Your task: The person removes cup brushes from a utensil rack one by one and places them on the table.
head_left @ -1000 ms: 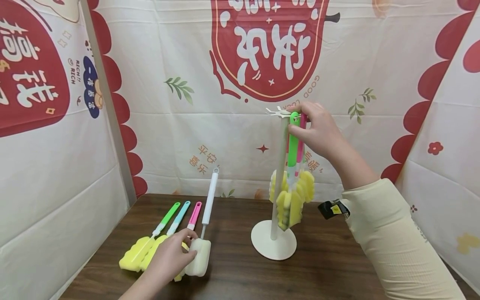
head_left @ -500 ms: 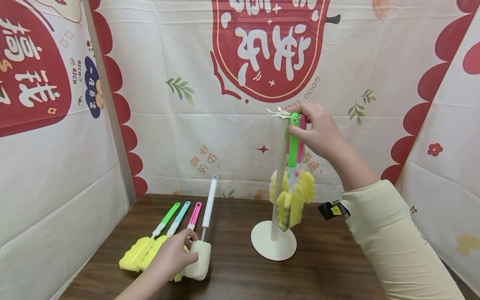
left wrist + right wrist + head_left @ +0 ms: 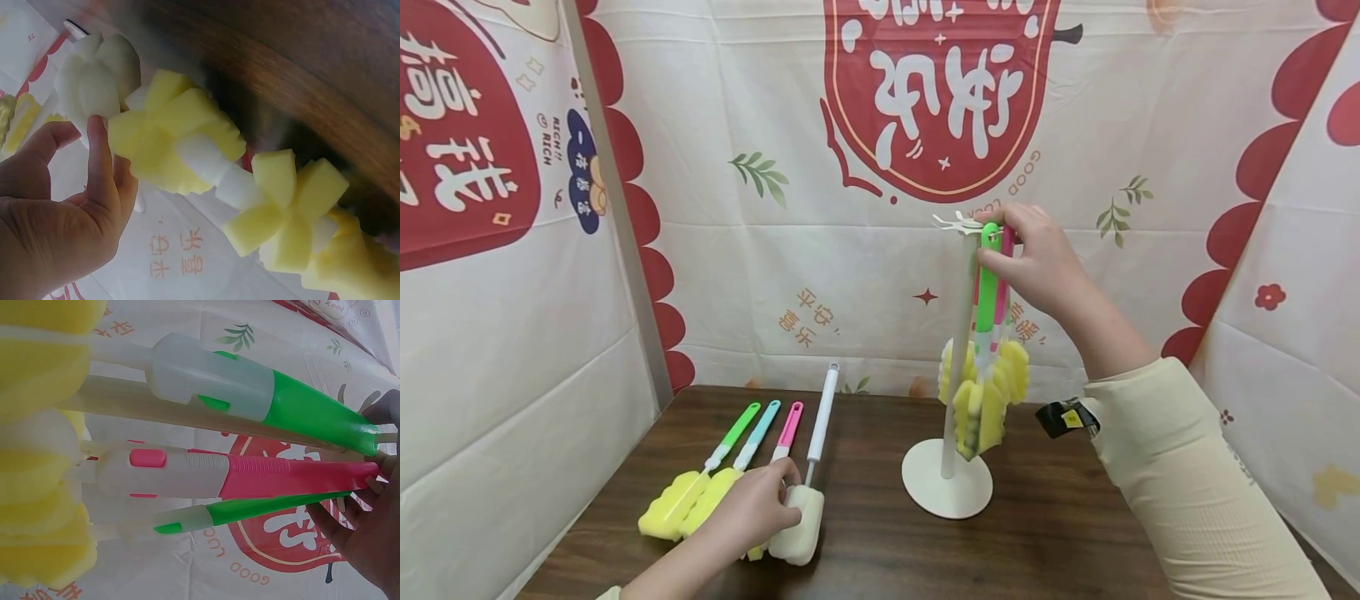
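Left hand (image 3: 751, 504): thumb and fingers nearly closed, pinching white sponge brush (image 3: 799, 525) by its head, table (image 3: 865, 542) left. Right hand (image 3: 1039, 250): fingertips pinching green-handled brush (image 3: 988, 296) atop stand (image 3: 965, 292), right. Handles up, presumably so sponge heads (image 3: 988, 417) hang clear.

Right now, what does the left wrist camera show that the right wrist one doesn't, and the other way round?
Only the left wrist view shows the left hand, the white sponge it touches and the dark wooden table. Only the right wrist view shows the right hand and the green handles. Both show yellow sponges and the printed cloth backdrop.
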Demonstrator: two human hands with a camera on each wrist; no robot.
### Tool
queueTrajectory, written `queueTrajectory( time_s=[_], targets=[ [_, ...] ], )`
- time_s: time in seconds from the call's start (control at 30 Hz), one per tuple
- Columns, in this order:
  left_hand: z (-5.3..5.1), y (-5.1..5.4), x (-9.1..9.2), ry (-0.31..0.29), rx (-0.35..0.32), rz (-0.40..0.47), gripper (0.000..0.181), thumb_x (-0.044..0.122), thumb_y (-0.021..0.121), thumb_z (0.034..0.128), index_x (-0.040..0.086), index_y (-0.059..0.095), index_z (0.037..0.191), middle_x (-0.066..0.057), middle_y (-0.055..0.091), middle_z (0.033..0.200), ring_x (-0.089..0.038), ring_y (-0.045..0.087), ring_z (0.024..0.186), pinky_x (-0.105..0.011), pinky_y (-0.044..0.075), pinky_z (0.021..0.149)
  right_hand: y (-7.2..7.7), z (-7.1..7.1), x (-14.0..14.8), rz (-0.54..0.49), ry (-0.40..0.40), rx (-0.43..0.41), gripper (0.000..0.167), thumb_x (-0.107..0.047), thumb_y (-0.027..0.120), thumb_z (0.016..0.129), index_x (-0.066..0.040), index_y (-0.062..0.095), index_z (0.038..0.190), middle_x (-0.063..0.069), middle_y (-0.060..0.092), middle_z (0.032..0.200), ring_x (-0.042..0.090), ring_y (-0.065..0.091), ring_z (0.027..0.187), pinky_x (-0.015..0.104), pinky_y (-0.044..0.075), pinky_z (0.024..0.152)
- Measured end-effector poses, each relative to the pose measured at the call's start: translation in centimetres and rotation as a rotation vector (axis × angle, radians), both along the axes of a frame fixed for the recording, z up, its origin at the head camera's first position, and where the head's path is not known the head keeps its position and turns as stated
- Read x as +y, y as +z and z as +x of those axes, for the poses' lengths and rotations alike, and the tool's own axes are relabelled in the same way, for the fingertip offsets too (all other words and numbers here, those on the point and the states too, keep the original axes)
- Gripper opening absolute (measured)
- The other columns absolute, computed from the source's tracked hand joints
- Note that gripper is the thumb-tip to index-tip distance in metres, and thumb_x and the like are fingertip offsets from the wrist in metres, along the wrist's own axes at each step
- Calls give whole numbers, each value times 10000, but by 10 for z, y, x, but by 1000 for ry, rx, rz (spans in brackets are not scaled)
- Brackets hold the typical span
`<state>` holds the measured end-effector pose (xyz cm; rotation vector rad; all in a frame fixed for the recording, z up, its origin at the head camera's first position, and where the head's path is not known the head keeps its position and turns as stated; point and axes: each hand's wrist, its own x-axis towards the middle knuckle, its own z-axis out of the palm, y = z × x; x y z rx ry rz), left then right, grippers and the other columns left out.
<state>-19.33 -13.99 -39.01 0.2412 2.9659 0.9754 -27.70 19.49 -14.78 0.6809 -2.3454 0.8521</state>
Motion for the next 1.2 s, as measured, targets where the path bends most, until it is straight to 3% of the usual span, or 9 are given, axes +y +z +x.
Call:
queueTrajectory(
  time_s=[0.2, 0.47, 0.87, 1.07, 1.2],
  targets=[
    [-4, -2, 1, -19, -14, -35, 279, 66, 754, 713, 113, 559, 907, -33, 494, 660, -170, 455, 576, -308, 387, 487, 0, -1, 0, 4, -3, 4, 359, -175, 622, 902, -78, 601, 1247, 92, 523, 1116, 243, 440, 1054, 166, 487, 615],
    [-6, -5, 3, -63, 24, -97, 288, 48, 740, 687, 105, 554, 899, -20, 484, 650, -168, 449, 581, -309, 387, 487, 0, -3, 1, 10, -8, 17, 362, -171, 621, 901, -67, 596, 1247, 86, 524, 1106, 223, 443, 1045, 190, 502, 625],
    [-13, -3, 11, -19, -29, -224, 278, 90, 781, 708, 97, 549, 861, -12, 529, 734, -182, 479, 656, -315, 429, 545, -1, -4, 1, 7, -8, 23, 356, -173, 623, 901, -70, 596, 1241, 86, 521, 1114, 227, 447, 1053, 186, 503, 626],
    [-12, -1, 14, -46, -8, -276, 252, 83, 781, 723, 75, 546, 815, -18, 534, 718, -185, 473, 639, -317, 423, 540, -2, -4, 1, 4, -6, 19, 365, -176, 628, 901, -65, 594, 1247, 94, 517, 1118, 232, 448, 1051, 187, 502, 625],
    [-13, 2, 16, -38, -31, -287, 251, 85, 788, 729, 72, 548, 803, -22, 533, 710, -188, 481, 639, -317, 435, 549, -2, -4, 1, 3, -6, 18, 373, -181, 630, 899, -69, 592, 1254, 92, 515, 1120, 230, 450, 1052, 189, 505, 630]
  ],
)
